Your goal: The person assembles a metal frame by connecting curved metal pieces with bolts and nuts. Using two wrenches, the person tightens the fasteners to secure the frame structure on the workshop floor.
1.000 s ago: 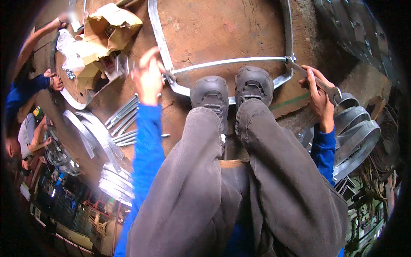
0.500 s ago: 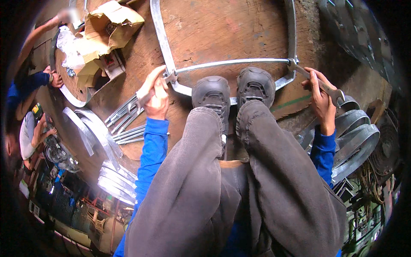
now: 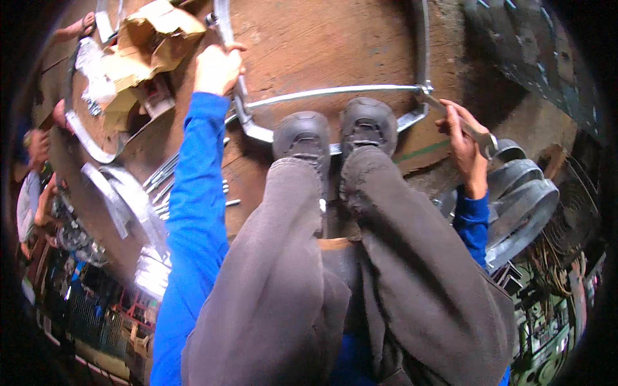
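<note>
A large round metal frame (image 3: 421, 45) with a straight cross rod (image 3: 335, 94) lies on a brown wooden surface (image 3: 322, 38). My two dark shoes (image 3: 302, 134) stand on its near rim. My left hand (image 3: 217, 67), arm in a blue sleeve, grips the frame's left rim. My right hand (image 3: 465, 147) holds a metal spanner (image 3: 479, 132) whose head sits at the joint where the rod meets the right rim.
Crumpled brown paper and cardboard (image 3: 145, 38) lie at the upper left over another metal ring (image 3: 90, 138). Loose metal rods (image 3: 161, 183) lie left of my leg. Stacked curved metal bands (image 3: 524, 199) sit at the right. Other people's hands (image 3: 38, 145) are at the far left.
My left hand has moved up from beside my shoe along the frame's left rim and now grips it higher. My right hand and the spanner have stayed in place.
</note>
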`<state>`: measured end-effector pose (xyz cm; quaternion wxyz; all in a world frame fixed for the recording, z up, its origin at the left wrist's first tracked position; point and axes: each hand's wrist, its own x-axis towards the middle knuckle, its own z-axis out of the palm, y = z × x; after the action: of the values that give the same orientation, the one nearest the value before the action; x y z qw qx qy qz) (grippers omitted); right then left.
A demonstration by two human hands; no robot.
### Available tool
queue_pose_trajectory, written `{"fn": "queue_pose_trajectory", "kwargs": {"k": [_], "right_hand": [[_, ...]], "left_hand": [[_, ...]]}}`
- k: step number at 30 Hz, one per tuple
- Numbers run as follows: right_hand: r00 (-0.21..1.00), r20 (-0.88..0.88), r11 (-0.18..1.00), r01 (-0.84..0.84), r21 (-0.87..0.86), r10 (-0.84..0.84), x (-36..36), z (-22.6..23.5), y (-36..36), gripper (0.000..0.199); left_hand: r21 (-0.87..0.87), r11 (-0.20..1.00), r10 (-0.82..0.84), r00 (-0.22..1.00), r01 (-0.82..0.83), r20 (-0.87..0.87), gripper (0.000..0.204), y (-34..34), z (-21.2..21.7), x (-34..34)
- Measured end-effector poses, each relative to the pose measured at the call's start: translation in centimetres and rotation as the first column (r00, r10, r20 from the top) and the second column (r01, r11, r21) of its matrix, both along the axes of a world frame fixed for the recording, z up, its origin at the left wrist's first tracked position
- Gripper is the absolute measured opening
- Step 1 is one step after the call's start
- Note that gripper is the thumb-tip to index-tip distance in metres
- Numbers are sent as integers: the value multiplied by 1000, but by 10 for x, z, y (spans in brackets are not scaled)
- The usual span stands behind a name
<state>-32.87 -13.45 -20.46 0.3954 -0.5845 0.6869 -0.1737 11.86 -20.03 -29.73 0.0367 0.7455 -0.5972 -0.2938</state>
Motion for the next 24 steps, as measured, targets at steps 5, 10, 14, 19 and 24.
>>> {"fn": "queue_pose_trajectory", "kwargs": {"k": [5,10,14,19,24], "right_hand": [[997,-58,999,-47,-1,47,4,14,-12,21],[955,-196,958,-252,-137,223,-1,5,-48,19],[867,-272,904,-426,29,417,8,-7,-96,36],[763,-282,809,-505,301,581,18,-29,-132,47],[771,-369,815,-577,-58,519,0,-34,-79,22]], "left_hand": [[-176,966,162,975,-188,-154,26,39,32,-24],[-245,893,186,806,-377,-562,25,75,45,-33],[-262,844,246,771,-469,-587,25,93,39,-36],[-234,930,180,907,-283,-380,27,56,25,-10],[41,987,160,968,-154,-194,29,14,26,-17]]}}
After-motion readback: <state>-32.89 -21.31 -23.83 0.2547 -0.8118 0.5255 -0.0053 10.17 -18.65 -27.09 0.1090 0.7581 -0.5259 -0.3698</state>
